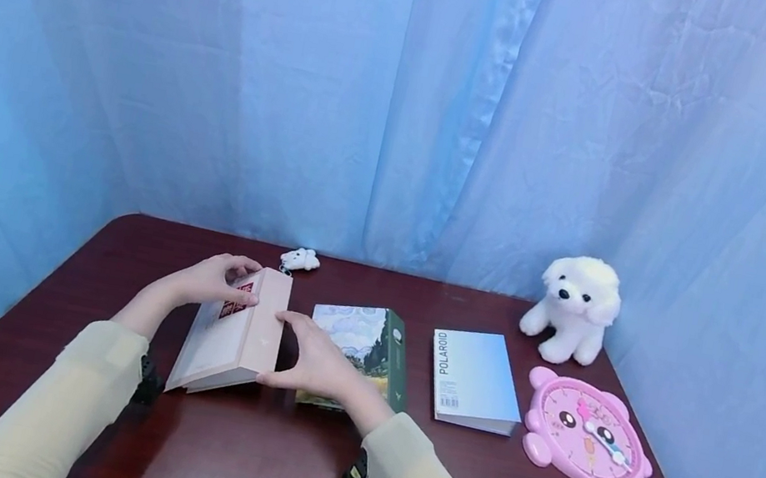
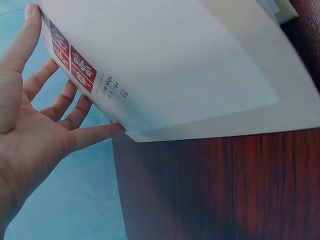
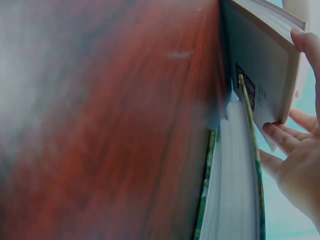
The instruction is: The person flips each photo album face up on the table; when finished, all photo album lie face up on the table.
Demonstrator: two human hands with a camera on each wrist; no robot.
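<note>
The cream book [image 1: 217, 340] tilts between the two hands at the left of the table [image 1: 232, 459], spine turned up and rightward, long axis running away from the person; the left hand [image 1: 202, 282] holds its far end, digits spread along the edge. The right hand [image 1: 317, 361] grips the spine side, thumb towards the near end; the landscape-covered book [image 1: 355, 334] lies just right.

Looked bright, cool and even in the head view, with satin sheen on the curtain [image 1: 518, 25], soft shadow beside the cream book [image 1: 261, 329] and faint reflections across the desk [image 1: 256, 454]. Appeared dimmer in both wrist views, blurred by greyish haze toward the right one's left.
</note>
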